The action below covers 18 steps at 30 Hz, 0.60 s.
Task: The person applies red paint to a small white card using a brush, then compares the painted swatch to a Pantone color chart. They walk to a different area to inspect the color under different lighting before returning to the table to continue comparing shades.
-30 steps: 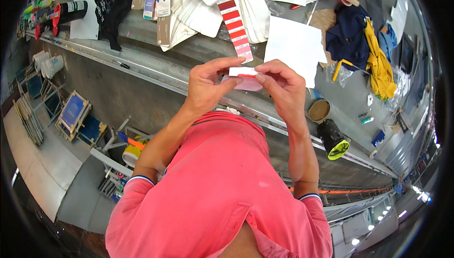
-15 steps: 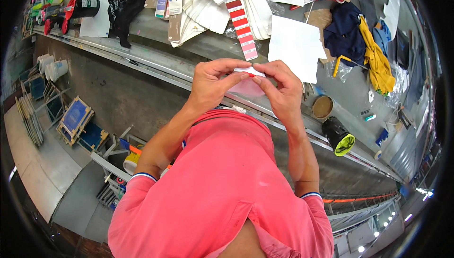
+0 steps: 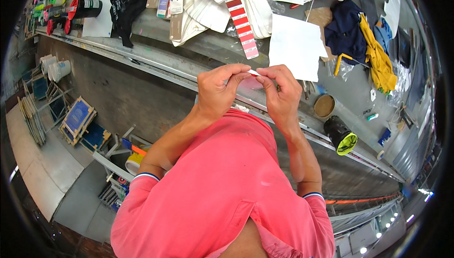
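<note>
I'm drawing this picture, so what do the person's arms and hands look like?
Short coral-red cloth sleeves end in blue-and-white striped cuffs. The forearms are bare, with no watch showing. The left hand and right hand wear no gloves.

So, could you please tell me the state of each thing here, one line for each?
left hand: closed, pinching
right hand: closed, pinching
white-and-red piece: held between both hands, mostly covered by fingers
red swatch strip: extended, colours facing up
white sheet: lying spread out
navy cloth: crumpled
yellow cloth: bunched
black container: open, yellow-green inside
</note>
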Each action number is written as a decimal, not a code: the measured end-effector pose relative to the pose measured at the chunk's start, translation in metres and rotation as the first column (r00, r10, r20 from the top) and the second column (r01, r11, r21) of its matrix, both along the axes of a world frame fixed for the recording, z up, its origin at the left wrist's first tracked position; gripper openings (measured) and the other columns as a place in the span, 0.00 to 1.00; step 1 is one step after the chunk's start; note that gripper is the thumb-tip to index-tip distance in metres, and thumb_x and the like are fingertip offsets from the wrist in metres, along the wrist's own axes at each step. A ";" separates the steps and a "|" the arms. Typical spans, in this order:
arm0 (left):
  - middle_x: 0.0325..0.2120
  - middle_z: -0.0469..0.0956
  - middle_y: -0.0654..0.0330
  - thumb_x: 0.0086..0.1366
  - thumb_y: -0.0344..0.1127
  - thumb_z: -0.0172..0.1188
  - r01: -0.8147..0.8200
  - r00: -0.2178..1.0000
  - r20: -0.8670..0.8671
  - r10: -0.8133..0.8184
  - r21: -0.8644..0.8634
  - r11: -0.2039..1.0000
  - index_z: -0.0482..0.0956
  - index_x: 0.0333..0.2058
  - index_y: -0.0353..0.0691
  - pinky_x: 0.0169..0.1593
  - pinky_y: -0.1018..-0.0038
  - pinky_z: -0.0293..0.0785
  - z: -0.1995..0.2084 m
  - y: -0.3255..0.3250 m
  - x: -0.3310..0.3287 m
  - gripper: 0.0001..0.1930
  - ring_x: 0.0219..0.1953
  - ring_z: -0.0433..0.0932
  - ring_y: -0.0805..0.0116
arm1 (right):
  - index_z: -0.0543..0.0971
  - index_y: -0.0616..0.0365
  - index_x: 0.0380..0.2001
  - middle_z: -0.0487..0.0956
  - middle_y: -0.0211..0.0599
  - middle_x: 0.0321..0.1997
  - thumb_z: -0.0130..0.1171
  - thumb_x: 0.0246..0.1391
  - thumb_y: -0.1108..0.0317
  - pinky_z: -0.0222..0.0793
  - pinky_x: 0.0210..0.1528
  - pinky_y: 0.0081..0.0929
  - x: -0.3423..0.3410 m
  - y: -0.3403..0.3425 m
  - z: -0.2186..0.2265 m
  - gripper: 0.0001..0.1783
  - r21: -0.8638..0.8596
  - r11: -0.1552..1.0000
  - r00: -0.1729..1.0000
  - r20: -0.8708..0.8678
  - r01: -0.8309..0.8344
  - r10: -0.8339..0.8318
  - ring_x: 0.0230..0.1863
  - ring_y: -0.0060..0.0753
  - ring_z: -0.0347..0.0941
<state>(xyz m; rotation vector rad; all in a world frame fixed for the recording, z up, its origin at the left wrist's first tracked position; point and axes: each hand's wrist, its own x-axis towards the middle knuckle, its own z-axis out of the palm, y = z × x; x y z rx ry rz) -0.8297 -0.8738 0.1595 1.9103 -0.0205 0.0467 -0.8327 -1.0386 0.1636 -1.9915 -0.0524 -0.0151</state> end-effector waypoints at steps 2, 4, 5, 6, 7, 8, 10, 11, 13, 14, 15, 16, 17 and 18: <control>0.28 0.84 0.57 0.57 0.22 0.67 -0.005 0.998 -0.064 0.003 -0.025 1.000 0.84 0.34 0.33 0.32 0.80 0.75 0.001 -0.002 0.002 0.06 0.28 0.81 0.75 | 0.82 0.61 0.34 0.78 0.39 0.31 0.64 0.51 0.76 0.70 0.33 0.29 0.003 -0.005 0.001 0.06 0.014 0.999 0.997 -0.060 -0.049 0.050 0.31 0.35 0.76; 0.26 0.84 0.58 0.57 0.22 0.67 0.004 0.978 -0.205 -0.021 -0.081 0.997 0.84 0.33 0.33 0.32 0.81 0.73 0.006 -0.002 0.006 0.05 0.27 0.79 0.77 | 0.82 0.62 0.33 0.78 0.38 0.30 0.63 0.52 0.76 0.69 0.33 0.27 0.007 -0.011 0.000 0.05 0.056 0.995 0.988 -0.129 -0.082 0.089 0.30 0.32 0.74; 0.26 0.83 0.59 0.57 0.23 0.67 0.033 0.970 -0.235 -0.062 -0.124 0.992 0.84 0.33 0.32 0.32 0.81 0.72 0.003 0.000 0.008 0.04 0.28 0.77 0.78 | 0.82 0.63 0.33 0.77 0.37 0.30 0.63 0.52 0.76 0.67 0.32 0.26 0.009 -0.015 -0.002 0.04 0.089 0.992 0.980 -0.166 -0.091 0.105 0.30 0.30 0.74; 0.26 0.83 0.60 0.57 0.24 0.67 0.060 0.960 -0.262 -0.103 -0.166 0.984 0.84 0.33 0.32 0.33 0.81 0.71 -0.003 0.002 0.012 0.04 0.28 0.76 0.78 | 0.81 0.63 0.33 0.77 0.36 0.29 0.62 0.52 0.76 0.66 0.32 0.24 0.011 -0.018 -0.004 0.04 0.123 0.988 0.972 -0.203 -0.098 0.122 0.29 0.28 0.73; 0.26 0.82 0.61 0.58 0.24 0.67 0.084 0.946 -0.289 -0.144 -0.211 0.974 0.84 0.32 0.32 0.34 0.81 0.71 -0.006 0.004 0.016 0.04 0.28 0.75 0.79 | 0.81 0.64 0.32 0.77 0.34 0.29 0.62 0.53 0.75 0.65 0.32 0.23 0.013 -0.022 -0.007 0.04 0.177 0.980 0.955 -0.265 -0.086 0.131 0.29 0.26 0.71; 0.26 0.82 0.62 0.58 0.25 0.67 0.089 0.914 -0.369 -0.169 -0.222 0.971 0.84 0.32 0.32 0.35 0.80 0.70 -0.006 0.006 0.018 0.04 0.29 0.75 0.79 | 0.81 0.64 0.32 0.77 0.33 0.28 0.62 0.54 0.75 0.64 0.32 0.22 0.014 -0.025 -0.010 0.04 0.230 0.971 0.935 -0.324 -0.070 0.144 0.29 0.23 0.70; 0.27 0.81 0.62 0.59 0.27 0.67 0.097 0.827 -0.519 -0.215 -0.245 0.965 0.84 0.32 0.32 0.36 0.80 0.70 -0.003 0.009 0.025 0.04 0.31 0.74 0.79 | 0.81 0.64 0.32 0.76 0.30 0.27 0.62 0.55 0.73 0.62 0.32 0.21 0.018 -0.029 -0.014 0.05 0.274 0.961 0.896 -0.413 -0.049 0.163 0.29 0.20 0.68; 0.28 0.81 0.62 0.59 0.27 0.67 0.088 0.816 -0.531 -0.229 -0.278 0.957 0.84 0.32 0.31 0.36 0.80 0.70 -0.005 0.009 0.026 0.04 0.31 0.74 0.79 | 0.81 0.64 0.32 0.75 0.28 0.27 0.62 0.56 0.72 0.62 0.31 0.20 0.020 -0.030 -0.016 0.05 0.266 0.963 0.881 -0.443 -0.047 0.166 0.29 0.18 0.67; 0.29 0.81 0.63 0.60 0.27 0.66 0.065 0.791 -0.554 -0.258 -0.344 0.937 0.84 0.32 0.31 0.36 0.80 0.70 -0.013 0.008 0.027 0.05 0.31 0.74 0.79 | 0.81 0.63 0.33 0.75 0.27 0.26 0.61 0.57 0.70 0.61 0.31 0.20 0.024 -0.033 -0.019 0.06 0.281 0.959 0.849 -0.497 -0.040 0.181 0.29 0.17 0.65; 0.28 0.81 0.63 0.60 0.27 0.66 0.037 0.786 -0.558 -0.267 -0.389 0.921 0.84 0.32 0.31 0.37 0.80 0.70 -0.016 0.008 0.028 0.05 0.31 0.74 0.79 | 0.81 0.63 0.33 0.75 0.26 0.25 0.61 0.57 0.70 0.60 0.31 0.20 0.027 -0.035 -0.022 0.07 0.303 0.953 0.833 -0.519 -0.033 0.194 0.29 0.16 0.65; 0.28 0.81 0.63 0.60 0.27 0.66 0.007 0.781 -0.560 -0.275 -0.433 0.902 0.84 0.33 0.31 0.37 0.80 0.70 -0.020 0.008 0.029 0.05 0.31 0.74 0.79 | 0.81 0.63 0.33 0.75 0.26 0.25 0.61 0.57 0.69 0.60 0.30 0.20 0.029 -0.036 -0.025 0.07 0.324 0.946 0.816 -0.540 -0.026 0.208 0.29 0.16 0.64; 0.28 0.81 0.63 0.61 0.27 0.66 -0.026 0.775 -0.566 -0.282 -0.474 0.880 0.84 0.33 0.31 0.37 0.80 0.70 -0.023 0.008 0.029 0.05 0.31 0.74 0.79 | 0.80 0.63 0.34 0.75 0.26 0.25 0.61 0.58 0.69 0.60 0.31 0.19 0.031 -0.036 -0.028 0.07 0.336 0.942 0.809 -0.549 -0.017 0.211 0.29 0.15 0.65; 0.28 0.81 0.63 0.61 0.27 0.65 -0.071 0.772 -0.579 -0.262 -0.488 0.870 0.84 0.33 0.31 0.37 0.80 0.70 -0.026 0.007 0.029 0.05 0.31 0.74 0.79 | 0.80 0.63 0.34 0.75 0.25 0.26 0.61 0.58 0.69 0.60 0.31 0.19 0.033 -0.035 -0.032 0.07 0.348 0.937 0.802 -0.557 -0.008 0.214 0.29 0.15 0.65; 0.28 0.81 0.63 0.61 0.27 0.65 -0.117 0.769 -0.592 -0.241 -0.501 0.857 0.84 0.34 0.31 0.38 0.80 0.70 -0.028 0.005 0.029 0.05 0.31 0.74 0.79 | 0.80 0.64 0.34 0.76 0.25 0.26 0.61 0.58 0.69 0.61 0.31 0.18 0.036 -0.034 -0.036 0.07 0.360 0.933 0.795 -0.566 0.001 0.217 0.29 0.15 0.65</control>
